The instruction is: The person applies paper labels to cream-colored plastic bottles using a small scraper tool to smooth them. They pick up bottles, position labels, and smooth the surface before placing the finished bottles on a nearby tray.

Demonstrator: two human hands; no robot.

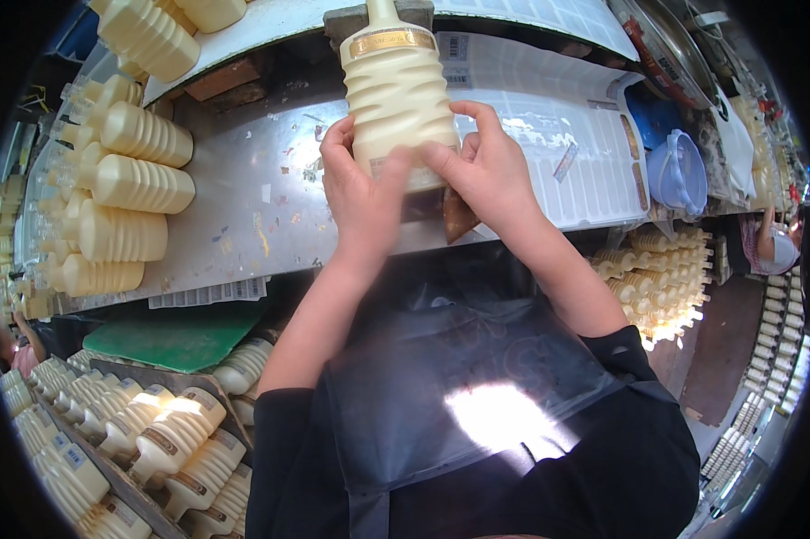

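Note:
A cream plastic bottle [398,103] with wavy ribs lies in front of me, its neck pointing away. Round its shoulder runs a gold label band [389,42]. My left hand [362,198] is closed on the left side of its base end, the thumb blurred across the front. On the opposite side my right hand [495,180] grips it, thumb on the bottle near a small label and fingers along the edge. Under my right hand a brown pointed piece [460,220] sticks out below the base; what it belongs to is hidden. A dark block [333,22] sits beneath the shoulder.
The metal worktop [243,193] carries scattered label scraps. Translucent label sheets [566,171] lie at right, beside a lavender plastic basket [679,172]. Cream bottles [144,184] are stacked at left. Below are a green board [171,337], crated bottles [180,431] and more bottles [661,278] at right.

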